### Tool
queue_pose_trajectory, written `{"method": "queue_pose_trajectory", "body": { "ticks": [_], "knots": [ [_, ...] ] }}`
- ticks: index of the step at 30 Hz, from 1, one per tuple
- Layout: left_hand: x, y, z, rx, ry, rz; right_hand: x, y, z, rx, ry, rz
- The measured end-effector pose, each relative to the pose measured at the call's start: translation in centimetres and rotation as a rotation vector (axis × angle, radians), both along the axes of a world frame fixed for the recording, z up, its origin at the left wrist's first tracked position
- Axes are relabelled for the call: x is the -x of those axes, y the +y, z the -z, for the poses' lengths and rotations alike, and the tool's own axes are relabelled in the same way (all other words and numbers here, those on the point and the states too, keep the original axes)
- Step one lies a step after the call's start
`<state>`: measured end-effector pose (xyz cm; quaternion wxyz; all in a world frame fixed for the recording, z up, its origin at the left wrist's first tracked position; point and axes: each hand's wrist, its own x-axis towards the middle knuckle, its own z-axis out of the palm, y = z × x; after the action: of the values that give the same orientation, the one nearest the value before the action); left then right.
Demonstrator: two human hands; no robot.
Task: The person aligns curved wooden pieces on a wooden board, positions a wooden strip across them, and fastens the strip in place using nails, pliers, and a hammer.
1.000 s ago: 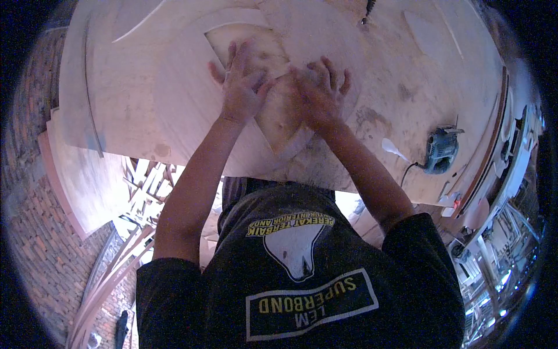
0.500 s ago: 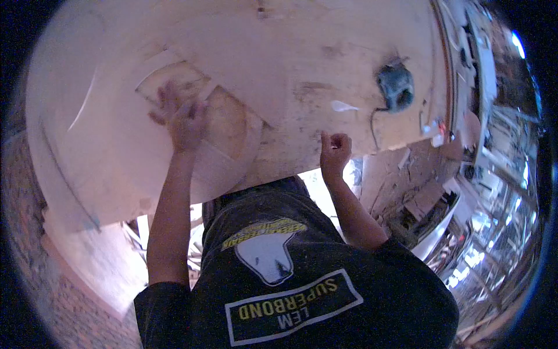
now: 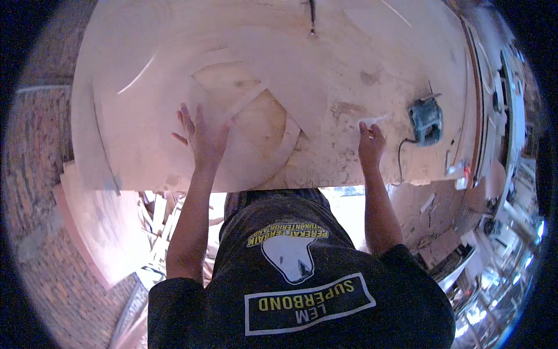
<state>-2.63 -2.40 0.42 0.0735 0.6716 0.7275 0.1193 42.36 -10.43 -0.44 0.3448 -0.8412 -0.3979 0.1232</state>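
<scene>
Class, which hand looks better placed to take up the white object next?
The right hand, I judge: its fingertips are at the white object, while the left hand is spread over the table, farther off.

The fingers of the right bare hand [image 3: 372, 145] cover part of the small white pointed item [image 3: 372, 121], so their grip on it cannot be made out. The left bare hand [image 3: 206, 139] hides the patch of pale round wooden sheet [image 3: 174, 125] beneath its palm. The picture's top edge cuts off a thin dark strip [image 3: 313, 17] and the pale wooden table [image 3: 343, 75]. The small red-and-clear object [image 3: 462, 175] is too blurred to identify, as is much of the clutter [image 3: 488, 279] at right.
</scene>
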Motion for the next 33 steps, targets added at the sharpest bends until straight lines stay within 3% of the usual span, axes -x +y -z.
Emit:
{"method": "queue_pose_trajectory", "body": {
  "ticks": [2, 5, 8, 11, 14, 26, 33],
  "knots": [
    [1.4, -2.2, -0.3, 0.064, 0.035, -0.083, 1.2, 0.9, -0.8, 0.097, 0.113, -0.141],
    [2.0, -4.7, -0.9, 0.137, 0.01, -0.215, 7.1, 3.7, -6.5, 0.261, 0.425, -0.357],
    [2.0, -5.8, -2.4, 0.203, -0.045, -0.36, 9.2, 6.0, -5.7, 0.315, 0.173, -0.727],
    [2.4, -7.0, -2.1, 0.196, -0.067, -0.407, 11.3, 7.6, -5.2, 0.259, 0.18, -0.827],
    [3.7, -8.6, -0.5, 0.118, -0.112, -0.369, 12.6, 9.5, -6.2, 0.44, -0.005, -0.881],
    [4.3, -9.1, 0.2, 0.055, -0.186, -0.281, 13.9, 10.8, -5.3, 0.229, -0.068, -0.954],
    [4.3, -9.1, 0.2, 0.034, -0.202, -0.27, 14.4, 11.0, -4.9, 0.259, -0.032, -0.942]
  ]
}}
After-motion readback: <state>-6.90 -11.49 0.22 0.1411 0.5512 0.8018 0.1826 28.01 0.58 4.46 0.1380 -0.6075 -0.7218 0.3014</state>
